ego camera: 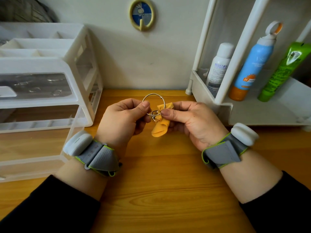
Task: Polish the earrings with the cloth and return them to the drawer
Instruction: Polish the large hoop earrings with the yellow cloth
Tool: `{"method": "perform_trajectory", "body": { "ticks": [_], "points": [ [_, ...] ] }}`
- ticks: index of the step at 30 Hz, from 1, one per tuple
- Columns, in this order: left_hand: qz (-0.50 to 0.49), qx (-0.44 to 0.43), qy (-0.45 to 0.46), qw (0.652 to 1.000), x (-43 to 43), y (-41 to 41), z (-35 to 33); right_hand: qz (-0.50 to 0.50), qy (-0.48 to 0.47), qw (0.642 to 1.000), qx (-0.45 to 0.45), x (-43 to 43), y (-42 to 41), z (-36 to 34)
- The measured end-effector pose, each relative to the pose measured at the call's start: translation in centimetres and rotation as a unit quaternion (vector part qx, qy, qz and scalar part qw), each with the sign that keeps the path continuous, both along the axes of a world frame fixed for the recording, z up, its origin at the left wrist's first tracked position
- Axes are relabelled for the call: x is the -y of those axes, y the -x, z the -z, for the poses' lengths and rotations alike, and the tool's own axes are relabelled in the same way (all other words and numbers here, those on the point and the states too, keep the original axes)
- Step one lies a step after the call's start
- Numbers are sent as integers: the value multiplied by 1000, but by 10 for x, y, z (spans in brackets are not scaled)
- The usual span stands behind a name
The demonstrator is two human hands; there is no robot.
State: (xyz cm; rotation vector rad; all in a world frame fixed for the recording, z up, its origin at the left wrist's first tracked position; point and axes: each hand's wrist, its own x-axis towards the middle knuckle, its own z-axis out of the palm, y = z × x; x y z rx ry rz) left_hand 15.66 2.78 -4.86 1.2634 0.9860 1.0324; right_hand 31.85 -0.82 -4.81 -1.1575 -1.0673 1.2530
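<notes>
Wood-grain desk (159, 174) under everything. Left of it stands a white plastic drawer unit (50, 64). Its lowest clear drawer (30, 163) is pulled out toward us, ready for the return. A white rack (235, 113) with spray bottles (249, 64) sits on the right, well apart from the work.

Both hands meet above the middle of the desk. Our left hand (124, 118) has thumb and forefinger clamped together on the left side of the large hoop earring (154, 94). Our right hand (190, 121) has its fingers curled round the orange cloth (159, 128). Its thumb presses a fold of the cloth onto the lower right of the hoop.

Cloth: soft, bunched, no stiffness. It moulds round wire easily, so we judge it should be wrapped about the metal and drawn along, not rubbed flat.

Hoop: thin bright wire, very light, held in the air and touching nothing but fingers and cloth. We judge it springy but easy to bend out of round, and slick once polished. It is best taken by a fingertip pinch across the wire, close to the stretch being wiped.

A smaller metal loop (154, 113) hangs between the two thumbs. We cannot tell whether it is the second earring or part of the clasp. It is tiny and would slip away easily.
</notes>
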Motion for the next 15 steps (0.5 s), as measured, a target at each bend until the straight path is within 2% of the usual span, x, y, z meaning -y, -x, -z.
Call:
{"method": "perform_trajectory", "body": {
  "ticks": [7, 10, 15],
  "points": [
    [2, 13, -2, 1000, -2, 1, 1, 34, 6, 999, -36, -4, -1, 4],
    [10, 23, -2, 1000, -2, -1, 2, 13, 26, 996, -82, -2, 0, 3],
    [19, -10, -38, 999, -1, -3, 7, -7, 36, 994, -100, 0, 5, 3]
  ]
}}
